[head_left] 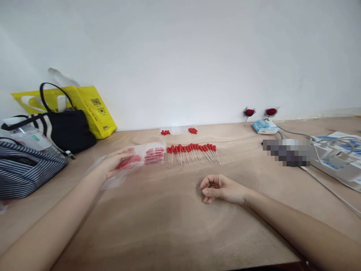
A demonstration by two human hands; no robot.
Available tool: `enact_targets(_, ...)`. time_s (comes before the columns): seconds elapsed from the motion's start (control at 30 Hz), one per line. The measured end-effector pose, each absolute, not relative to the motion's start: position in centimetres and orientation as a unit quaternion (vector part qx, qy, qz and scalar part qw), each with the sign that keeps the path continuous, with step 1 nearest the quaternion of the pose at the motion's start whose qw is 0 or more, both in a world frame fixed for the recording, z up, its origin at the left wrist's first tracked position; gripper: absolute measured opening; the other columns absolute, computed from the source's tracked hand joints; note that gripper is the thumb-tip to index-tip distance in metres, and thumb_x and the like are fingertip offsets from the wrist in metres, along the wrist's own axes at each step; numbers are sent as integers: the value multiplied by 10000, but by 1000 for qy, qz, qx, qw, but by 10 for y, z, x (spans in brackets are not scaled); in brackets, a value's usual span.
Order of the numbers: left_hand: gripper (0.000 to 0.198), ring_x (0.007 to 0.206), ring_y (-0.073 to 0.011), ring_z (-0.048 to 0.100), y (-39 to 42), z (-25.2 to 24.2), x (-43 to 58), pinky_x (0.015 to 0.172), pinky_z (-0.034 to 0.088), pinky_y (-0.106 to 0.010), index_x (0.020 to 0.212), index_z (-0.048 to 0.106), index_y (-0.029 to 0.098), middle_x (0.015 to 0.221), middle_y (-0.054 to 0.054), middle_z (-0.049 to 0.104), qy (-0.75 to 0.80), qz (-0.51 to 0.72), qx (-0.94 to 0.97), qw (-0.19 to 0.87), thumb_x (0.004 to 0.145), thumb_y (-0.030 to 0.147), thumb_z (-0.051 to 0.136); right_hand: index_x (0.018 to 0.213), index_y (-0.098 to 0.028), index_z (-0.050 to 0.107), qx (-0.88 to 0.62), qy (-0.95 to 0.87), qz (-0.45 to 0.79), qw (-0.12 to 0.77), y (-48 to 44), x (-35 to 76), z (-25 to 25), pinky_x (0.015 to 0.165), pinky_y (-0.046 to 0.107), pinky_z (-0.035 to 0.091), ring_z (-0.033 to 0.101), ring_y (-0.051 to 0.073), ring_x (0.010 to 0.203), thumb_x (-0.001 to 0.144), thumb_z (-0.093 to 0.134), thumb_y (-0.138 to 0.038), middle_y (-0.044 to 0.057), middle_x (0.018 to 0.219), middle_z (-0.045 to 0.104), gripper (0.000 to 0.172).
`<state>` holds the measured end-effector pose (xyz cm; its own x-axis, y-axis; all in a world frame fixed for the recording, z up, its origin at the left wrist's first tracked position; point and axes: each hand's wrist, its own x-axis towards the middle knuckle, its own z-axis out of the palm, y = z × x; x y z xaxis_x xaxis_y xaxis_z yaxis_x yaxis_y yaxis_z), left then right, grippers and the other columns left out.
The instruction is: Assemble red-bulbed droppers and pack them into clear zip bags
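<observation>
My left hand [120, 161] lies over a clear plastic bag [113, 183] with red pieces in it, its fingers stretched out across the bag. Against that bag's right side is another clear bag [154, 155] holding red-tipped pieces. Right of the bags, several droppers [184, 150] with red bulbs and thin clear stems lie in a row, bulbs toward the wall. Behind them a flat clear bag [179, 130] has small red pieces at both ends. My right hand [216, 189] rests on the wooden table [169, 226], fingers curled inward; nothing can be made out in them.
At the left stand a striped bag [31, 169], a black bag [69, 130] and a yellow bag [98, 113]. A blue-white tissue pack [265, 127], two dark red flowers [271, 111], cables and a power strip [342, 169] are at the right. A wall rises behind.
</observation>
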<state>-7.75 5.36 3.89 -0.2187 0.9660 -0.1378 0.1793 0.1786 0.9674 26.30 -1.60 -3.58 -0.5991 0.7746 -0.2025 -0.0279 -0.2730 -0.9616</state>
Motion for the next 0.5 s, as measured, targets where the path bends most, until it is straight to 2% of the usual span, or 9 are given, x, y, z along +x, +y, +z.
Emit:
enact_targets(0.13, 293, 567, -101, 600, 94, 31, -87, 599, 511, -240, 1007, 538, 68, 674, -3, 637, 636, 406, 497, 429, 725, 84, 614, 784, -129, 531, -344, -551, 711, 270, -16, 262, -35, 601, 232, 496, 613, 95, 611, 599, 728, -357, -35, 653, 566, 354)
enact_targets(0.27, 325, 527, -94, 561, 118, 22, -85, 541, 466, -197, 883, 567, 71, 694, -15, 622, 669, 374, 542, 344, 611, 158, 723, 790, -131, 531, -339, -557, 710, 268, -15, 263, -34, 601, 233, 496, 612, 93, 614, 605, 722, -361, -36, 662, 564, 351)
enact_targets(0.37, 305, 635, -102, 557, 123, 20, -92, 576, 420, -161, 823, 571, 69, 756, -12, 619, 696, 355, 571, 252, 583, 165, 732, 789, -128, 535, -336, -558, 712, 264, -14, 264, -35, 605, 239, 495, 612, 95, 613, 604, 723, -358, -35, 664, 562, 350)
enact_targets(0.5, 226, 795, -159, 532, 107, 26, -115, 621, 369, -161, 744, 554, 87, 746, -2, 605, 752, 315, 560, 148, 640, 234, 691, 787, -130, 537, -341, -558, 711, 260, -13, 264, -34, 613, 249, 495, 610, 98, 611, 601, 724, -363, -33, 661, 565, 353)
